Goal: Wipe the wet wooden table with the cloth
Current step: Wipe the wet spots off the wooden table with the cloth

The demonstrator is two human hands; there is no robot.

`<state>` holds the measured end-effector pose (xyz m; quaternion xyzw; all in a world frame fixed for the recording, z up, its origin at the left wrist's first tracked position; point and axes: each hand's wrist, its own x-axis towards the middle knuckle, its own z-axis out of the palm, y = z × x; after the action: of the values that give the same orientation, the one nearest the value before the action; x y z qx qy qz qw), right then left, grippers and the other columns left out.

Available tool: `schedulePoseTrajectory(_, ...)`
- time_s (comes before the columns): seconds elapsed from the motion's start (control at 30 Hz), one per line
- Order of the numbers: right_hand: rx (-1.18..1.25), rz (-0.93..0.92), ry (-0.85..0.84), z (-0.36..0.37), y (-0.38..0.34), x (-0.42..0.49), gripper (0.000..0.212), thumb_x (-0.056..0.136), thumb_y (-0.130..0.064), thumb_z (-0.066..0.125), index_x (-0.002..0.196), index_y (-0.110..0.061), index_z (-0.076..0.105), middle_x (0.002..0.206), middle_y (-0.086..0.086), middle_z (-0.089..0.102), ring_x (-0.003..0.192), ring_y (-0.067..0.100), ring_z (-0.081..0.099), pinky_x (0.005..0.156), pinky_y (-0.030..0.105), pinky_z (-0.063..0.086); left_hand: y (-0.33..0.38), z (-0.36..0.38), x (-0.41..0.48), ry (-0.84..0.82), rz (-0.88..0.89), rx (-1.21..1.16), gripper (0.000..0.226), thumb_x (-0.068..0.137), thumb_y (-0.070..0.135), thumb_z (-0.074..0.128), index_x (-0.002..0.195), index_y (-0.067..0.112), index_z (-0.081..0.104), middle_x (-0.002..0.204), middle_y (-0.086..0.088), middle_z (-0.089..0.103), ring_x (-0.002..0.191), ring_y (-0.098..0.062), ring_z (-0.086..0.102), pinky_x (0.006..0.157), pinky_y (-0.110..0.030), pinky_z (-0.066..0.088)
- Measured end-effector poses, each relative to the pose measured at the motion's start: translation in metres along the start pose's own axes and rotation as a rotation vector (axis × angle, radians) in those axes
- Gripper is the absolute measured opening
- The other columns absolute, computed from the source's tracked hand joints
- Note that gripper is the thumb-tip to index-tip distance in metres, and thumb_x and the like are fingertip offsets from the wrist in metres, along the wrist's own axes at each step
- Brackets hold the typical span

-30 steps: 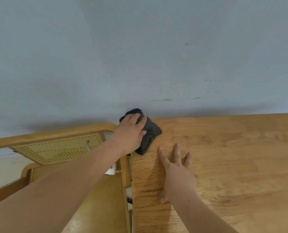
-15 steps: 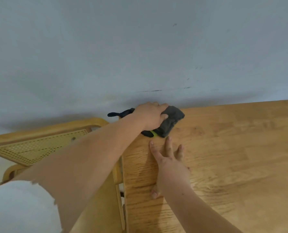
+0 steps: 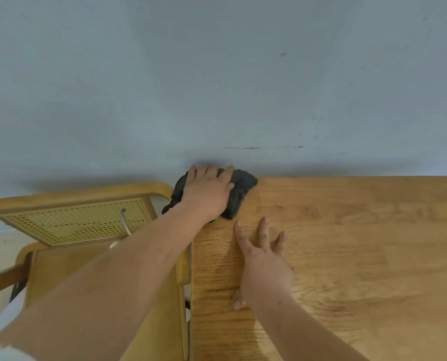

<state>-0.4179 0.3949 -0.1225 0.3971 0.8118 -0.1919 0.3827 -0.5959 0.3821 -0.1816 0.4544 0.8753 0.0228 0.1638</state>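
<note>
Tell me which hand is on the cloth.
The left hand, pressing the dark cloth at the far table corner; the right hand lies flat on bare wood.

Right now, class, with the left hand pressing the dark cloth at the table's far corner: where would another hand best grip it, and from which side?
Probably the bunched right end of the cloth, pinched from the right across the table. The left hand covers its middle, the wall stands close behind, and that end lies bare and raised in folds.
</note>
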Motion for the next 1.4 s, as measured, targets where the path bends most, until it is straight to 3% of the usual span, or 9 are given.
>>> schedulePoseTrajectory(0.27,-0.017,-0.154,0.061,0.007,0.018,-0.007,0.154,0.063,-0.045,0.097,0.158,-0.04,-0.024,0.159,0.002,-0.047,0.152,0.047,-0.026,0.104,0.067,0.048,0.021,0.014,-0.053,-0.007,-0.083,0.009,0.057,0.109,0.046,0.018,0.162,0.037,-0.001,0.171,-0.001,-0.01,0.157,-0.023,-0.011,0.127,-0.048,-0.002)
schedulePoseTrajectory(0.37,0.08,-0.296,0.126,0.003,0.05,-0.005,0.141,0.072,-0.053,0.089,0.163,-0.025,-0.015,0.171,-0.006,-0.023,0.159,0.033,-0.012,0.11,0.05,0.045,0.039,0.023,-0.078,-0.001,-0.19,0.006,0.057,0.109,0.045,0.017,0.162,0.036,-0.002,0.171,0.001,-0.011,0.157,-0.022,-0.011,0.127,-0.046,0.0)
schedulePoseTrajectory(0.5,0.481,-0.451,0.064,-0.028,0.139,-0.003,0.108,0.082,-0.033,0.086,0.164,-0.034,0.015,0.167,-0.007,0.031,0.148,0.02,0.037,0.11,0.03,0.042,0.105,0.046,-0.119,0.015,-0.363,-0.005,0.058,0.108,0.046,0.012,0.162,0.034,-0.007,0.171,-0.002,-0.013,0.157,-0.025,-0.014,0.127,-0.048,0.0)
schedulePoseTrajectory(0.57,0.407,-0.446,0.117,-0.043,0.184,0.0,0.103,0.084,-0.03,0.083,0.164,-0.034,0.018,0.164,-0.003,0.036,0.143,0.022,0.044,0.11,0.032,0.045,0.156,0.057,-0.14,-0.017,-0.385,-0.011,0.058,0.108,0.046,0.007,0.161,0.033,-0.013,0.17,-0.002,-0.019,0.155,-0.026,-0.02,0.127,-0.048,-0.003)
schedulePoseTrajectory(0.7,0.054,-0.423,0.213,-0.069,0.227,0.019,0.119,0.077,-0.036,0.089,0.164,-0.033,0.008,0.171,0.007,0.014,0.153,0.035,0.026,0.115,0.047,0.043,0.243,0.065,-0.163,-0.115,-0.221,0.006,0.06,0.108,0.048,0.007,0.157,0.033,-0.024,0.164,-0.001,-0.034,0.15,-0.026,-0.034,0.124,-0.051,-0.013)
schedulePoseTrajectory(0.83,-0.255,-0.298,0.187,-0.097,0.227,0.041,0.146,0.064,-0.045,0.096,0.162,-0.037,-0.011,0.171,0.01,-0.022,0.158,0.042,-0.007,0.113,0.068,0.037,0.217,0.058,-0.156,-0.156,-0.015,0.044,0.06,0.108,0.052,0.013,0.156,0.043,-0.02,0.162,0.01,-0.034,0.148,-0.016,-0.036,0.123,-0.044,-0.015)
schedulePoseTrajectory(0.97,-0.231,-0.175,0.113,-0.109,0.216,0.064,0.165,0.052,-0.041,0.103,0.158,-0.044,-0.023,0.166,0.01,-0.035,0.156,0.047,-0.015,0.111,0.071,0.037,0.161,0.036,-0.1,-0.176,-0.193,0.056,0.06,0.108,0.052,0.013,0.154,0.043,-0.025,0.158,0.011,-0.039,0.149,-0.016,-0.033,0.126,-0.042,-0.01)
schedulePoseTrajectory(1.23,-0.175,-0.147,0.041,-0.114,0.212,0.076,0.164,0.055,-0.029,0.102,0.155,-0.047,-0.026,0.161,0.008,-0.044,0.154,0.046,-0.024,0.118,0.073,0.024,0.109,0.003,0.0,-0.069,-0.16,0.032,0.058,0.107,0.053,0.018,0.161,0.041,0.003,0.172,0.005,0.005,0.157,-0.024,0.003,0.127,-0.047,0.005)
schedulePoseTrajectory(1.4,-0.158,-0.141,0.0,-0.113,0.213,0.08,0.163,0.057,-0.025,0.102,0.155,-0.048,-0.026,0.158,0.006,-0.048,0.152,0.045,-0.029,0.12,0.073,0.018,0.144,-0.018,0.077,-0.239,-0.076,-0.042,0.045,0.106,0.054,0.02,0.13,0.031,0.05,0.129,-0.002,0.063,0.107,-0.024,0.057,0.089,-0.042,0.045)
